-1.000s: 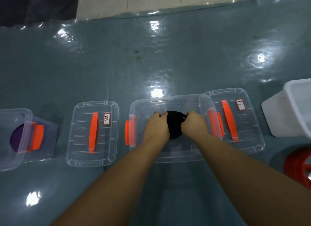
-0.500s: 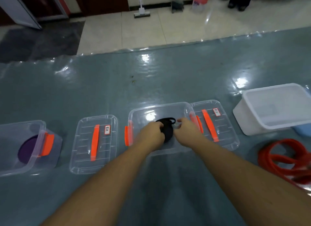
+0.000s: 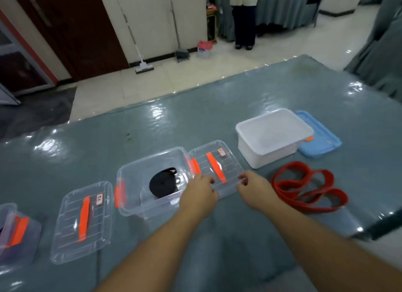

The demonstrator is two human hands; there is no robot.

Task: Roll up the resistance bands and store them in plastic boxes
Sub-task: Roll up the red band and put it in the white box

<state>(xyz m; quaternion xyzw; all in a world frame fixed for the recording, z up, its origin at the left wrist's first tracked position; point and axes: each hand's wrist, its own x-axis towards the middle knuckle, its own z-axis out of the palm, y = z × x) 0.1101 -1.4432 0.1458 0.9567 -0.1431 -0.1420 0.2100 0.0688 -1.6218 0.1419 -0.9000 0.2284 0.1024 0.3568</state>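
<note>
Rolled black band lying inside open clear box near the table's front edge, both hands at its clear lid alongside, left hand loosely curled on the lid's near edge, right hand pinching its near corner, empty white tub and loose red band further right.

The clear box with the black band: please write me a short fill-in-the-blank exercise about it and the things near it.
1. The rolled black band lies inside the ____ box.
2. Both hands, left and right, are at the clear ____ beside that box.
3. The unrolled band on the table is ____ in colour.

Missing words: clear; lid; red
</note>
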